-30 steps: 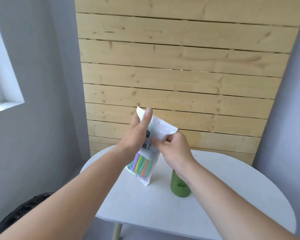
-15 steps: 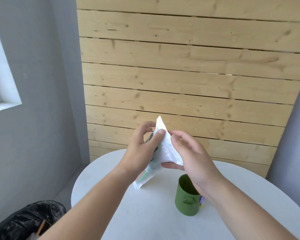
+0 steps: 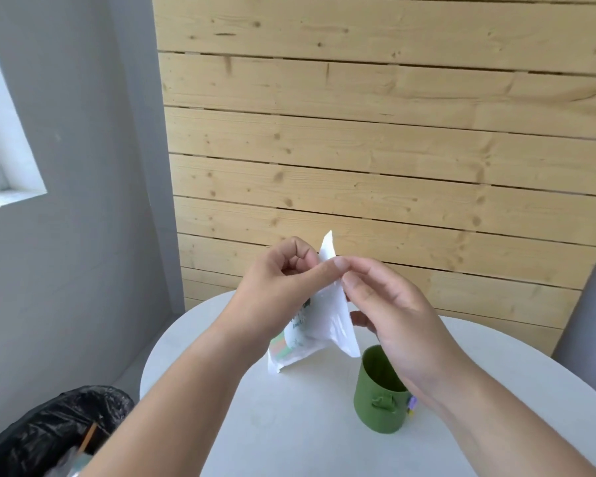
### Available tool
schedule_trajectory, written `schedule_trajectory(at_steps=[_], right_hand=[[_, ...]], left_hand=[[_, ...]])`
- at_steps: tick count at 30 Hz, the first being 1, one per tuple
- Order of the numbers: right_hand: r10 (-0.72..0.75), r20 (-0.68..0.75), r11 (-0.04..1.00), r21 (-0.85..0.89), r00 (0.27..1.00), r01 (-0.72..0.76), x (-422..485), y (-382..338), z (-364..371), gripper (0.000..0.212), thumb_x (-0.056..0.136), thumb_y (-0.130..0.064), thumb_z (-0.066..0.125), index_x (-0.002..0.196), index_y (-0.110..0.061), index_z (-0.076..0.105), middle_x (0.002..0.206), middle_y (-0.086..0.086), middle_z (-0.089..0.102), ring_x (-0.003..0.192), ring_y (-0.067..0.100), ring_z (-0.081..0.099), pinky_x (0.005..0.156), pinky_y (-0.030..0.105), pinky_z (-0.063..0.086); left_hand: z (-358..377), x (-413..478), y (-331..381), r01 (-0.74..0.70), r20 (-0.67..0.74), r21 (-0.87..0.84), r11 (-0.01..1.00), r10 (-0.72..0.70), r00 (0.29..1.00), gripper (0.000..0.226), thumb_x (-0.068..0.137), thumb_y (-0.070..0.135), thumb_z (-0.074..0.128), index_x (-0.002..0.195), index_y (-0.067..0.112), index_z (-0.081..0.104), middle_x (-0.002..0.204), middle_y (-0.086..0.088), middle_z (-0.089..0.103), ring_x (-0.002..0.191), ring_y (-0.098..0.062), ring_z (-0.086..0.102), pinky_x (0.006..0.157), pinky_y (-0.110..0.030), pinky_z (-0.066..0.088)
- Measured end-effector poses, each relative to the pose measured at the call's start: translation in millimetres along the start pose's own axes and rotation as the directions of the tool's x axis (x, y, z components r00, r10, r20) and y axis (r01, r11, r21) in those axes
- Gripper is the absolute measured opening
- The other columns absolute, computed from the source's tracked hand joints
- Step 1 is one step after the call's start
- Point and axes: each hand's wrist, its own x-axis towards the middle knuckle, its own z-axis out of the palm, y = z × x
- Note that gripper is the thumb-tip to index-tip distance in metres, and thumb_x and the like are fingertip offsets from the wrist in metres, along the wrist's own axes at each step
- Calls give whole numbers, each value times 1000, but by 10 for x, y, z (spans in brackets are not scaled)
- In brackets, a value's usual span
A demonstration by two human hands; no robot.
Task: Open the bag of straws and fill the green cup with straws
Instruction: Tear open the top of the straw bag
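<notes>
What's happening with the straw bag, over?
Left hand and right hand pinch bag of straws near top. Straws inside bag. Green cup upright, no straws seen. Right wrist overhangs cup.

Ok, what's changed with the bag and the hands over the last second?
The bag has swung from hanging upright to slanting, bottom end to the left, top pulled into a peak. The left hand, earlier straight-fingered along it, now curls and pinches the top; the right hand moved from the corner to pinch beside it. The green cup stays upright on the table.
</notes>
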Motion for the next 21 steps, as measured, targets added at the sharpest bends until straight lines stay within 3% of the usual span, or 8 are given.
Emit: schedule_trajectory(at_steps=[3,6,9,15,18,21], right_hand=[[-5,14,1000,28,1000,5,-3,17,14,24,99,-21,55,113,-31,71,111,-14,75,102,1,68,76,16,51],[1,28,998,55,1000,-3,3,38,32,26,98,-21,56,114,-33,72,114,-9,75,106,9,69,81,26,51],[-14,38,998,68,999,12,2,48,64,26,98,-20,58,117,-29,72,116,-4,75,107,21,69,87,33,54],[-52,-10,998,32,999,52,16,62,110,21,96,-22,63,112,-30,74,113,-6,76,105,22,69,84,32,57],[-82,-50,996,-19,995,81,23,94,127,19,89,-35,66,106,-35,74,110,-6,76,107,27,67,94,50,55],[-89,-73,996,-33,993,87,18,110,143,19,88,-35,67,105,-33,75,108,-6,77,105,28,68,95,53,53]], left_hand=[[-62,5,-19,16,17,-28,999,-16,1000,40,78,45,86,81,16,59,89,-18,60,82,-37,59,89,-67,52],[-97,-3,-21,18,18,-22,1000,-17,1000,32,83,38,82,86,14,62,90,-19,62,82,-35,60,85,-51,50],[-135,-20,-11,10,37,-10,1000,-9,999,28,85,36,77,89,12,65,89,-19,63,81,-32,63,83,-44,49],[-161,-58,-3,-6,70,36,999,3,998,18,89,34,71,85,16,69,82,-7,67,77,-19,68,76,-27,55],[-159,-65,-11,8,75,50,999,-11,997,20,87,35,70,85,15,69,81,-6,63,78,-18,62,76,-27,52],[-154,-56,-22,18,80,61,998,-23,997,21,87,36,70,85,15,68,83,-9,58,80,-21,57,80,-34,47]])
